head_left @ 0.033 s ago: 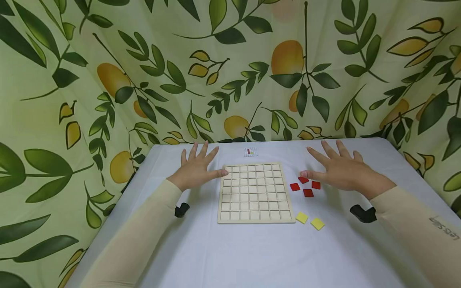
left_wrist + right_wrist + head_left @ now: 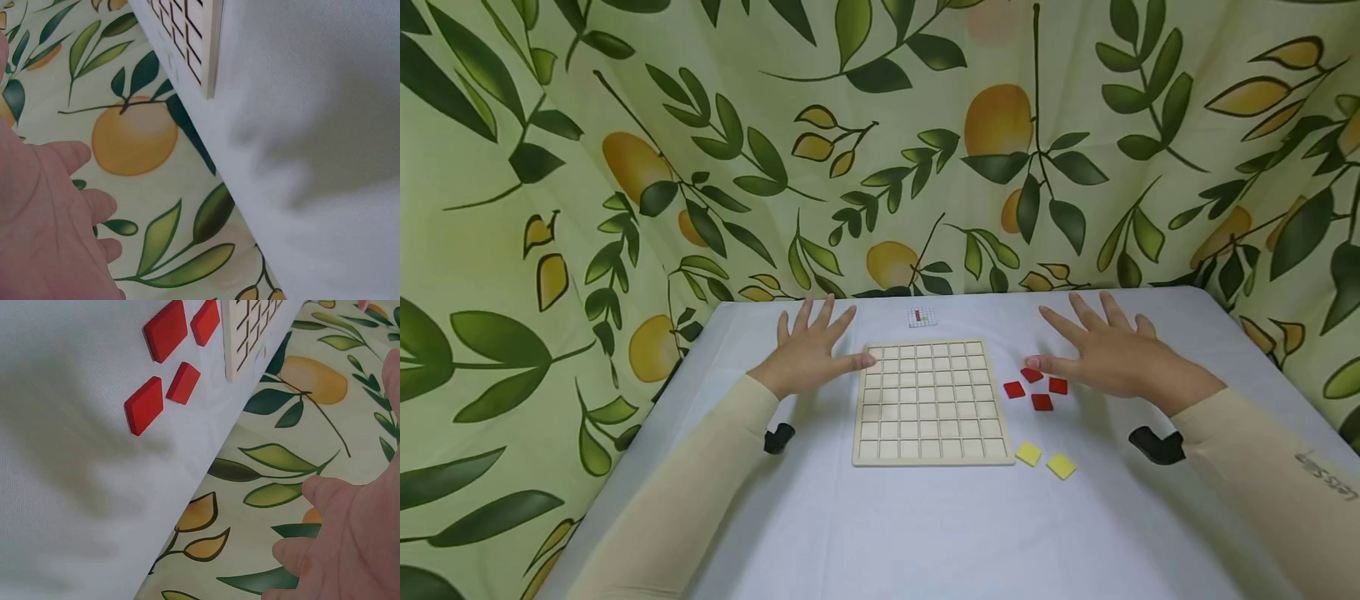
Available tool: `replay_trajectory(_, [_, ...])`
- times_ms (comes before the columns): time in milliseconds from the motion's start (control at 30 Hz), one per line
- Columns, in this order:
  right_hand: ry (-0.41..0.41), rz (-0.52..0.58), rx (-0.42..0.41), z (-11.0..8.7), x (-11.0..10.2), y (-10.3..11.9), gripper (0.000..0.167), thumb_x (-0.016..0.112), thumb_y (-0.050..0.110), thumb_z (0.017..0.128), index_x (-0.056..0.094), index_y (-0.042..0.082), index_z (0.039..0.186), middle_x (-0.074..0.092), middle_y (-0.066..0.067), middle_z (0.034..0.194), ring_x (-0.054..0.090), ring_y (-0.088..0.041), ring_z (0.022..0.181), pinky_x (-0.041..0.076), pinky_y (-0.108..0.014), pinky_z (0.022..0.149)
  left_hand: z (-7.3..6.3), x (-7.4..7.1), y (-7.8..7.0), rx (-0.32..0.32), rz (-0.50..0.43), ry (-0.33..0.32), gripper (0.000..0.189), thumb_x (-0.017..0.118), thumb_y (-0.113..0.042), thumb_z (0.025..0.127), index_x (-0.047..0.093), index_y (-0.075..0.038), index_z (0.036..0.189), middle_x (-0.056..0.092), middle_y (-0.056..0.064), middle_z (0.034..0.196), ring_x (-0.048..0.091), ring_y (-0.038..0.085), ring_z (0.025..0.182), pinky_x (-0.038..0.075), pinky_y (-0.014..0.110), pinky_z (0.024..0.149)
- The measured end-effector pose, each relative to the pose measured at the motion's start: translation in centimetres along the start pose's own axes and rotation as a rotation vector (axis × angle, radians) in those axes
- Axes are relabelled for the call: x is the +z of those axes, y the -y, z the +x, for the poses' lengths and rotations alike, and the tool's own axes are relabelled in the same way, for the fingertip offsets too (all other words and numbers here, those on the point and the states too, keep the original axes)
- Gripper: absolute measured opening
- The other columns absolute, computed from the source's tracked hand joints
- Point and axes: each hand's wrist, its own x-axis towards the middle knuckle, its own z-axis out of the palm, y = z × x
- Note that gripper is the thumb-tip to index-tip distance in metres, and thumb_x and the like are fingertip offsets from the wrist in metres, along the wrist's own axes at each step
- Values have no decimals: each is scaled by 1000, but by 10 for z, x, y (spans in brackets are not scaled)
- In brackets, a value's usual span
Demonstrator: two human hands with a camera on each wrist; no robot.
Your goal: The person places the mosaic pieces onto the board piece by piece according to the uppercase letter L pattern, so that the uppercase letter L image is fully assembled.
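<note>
My left hand is spread with straight fingers, and its thumb tip overlaps the upper left corner of a pale wooden grid board in the head view. On the other side, my right hand is held with fingers fanned out, holding nothing. Its thumb tip overlaps the farthest of several red square tiles, which lie to the right of the board. The right wrist view shows the red tiles flat on the cloth below the palm. Two yellow tiles lie by the board's near right corner.
Beyond the board lies a small printed grid card with a few coloured squares. A white cloth covers the table. A curtain with a leaf and fruit print hangs behind the table and along its sides.
</note>
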Motion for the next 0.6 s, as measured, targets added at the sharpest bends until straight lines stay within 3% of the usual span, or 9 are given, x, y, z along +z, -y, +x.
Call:
replay_trajectory(333, [-86,23,0,4,-6,-12,114,45,90,95,21,12,175,7,-38,173,0,-69,153,8,-91,107,3,-1,-3,14,-11,-18,101,56,-78,100,19,-24,177,-2,15,181,-15,43,163,-16,72,119])
replay_trajectory(600, [-140,159,-32,15,-4,-17,106,56,77,101,21,8,174,15,-38,171,12,-67,152,14,-92,104,11,7,-3,67,-128,-25,97,61,-71,102,19,-24,177,0,10,182,-10,40,164,-11,70,122])
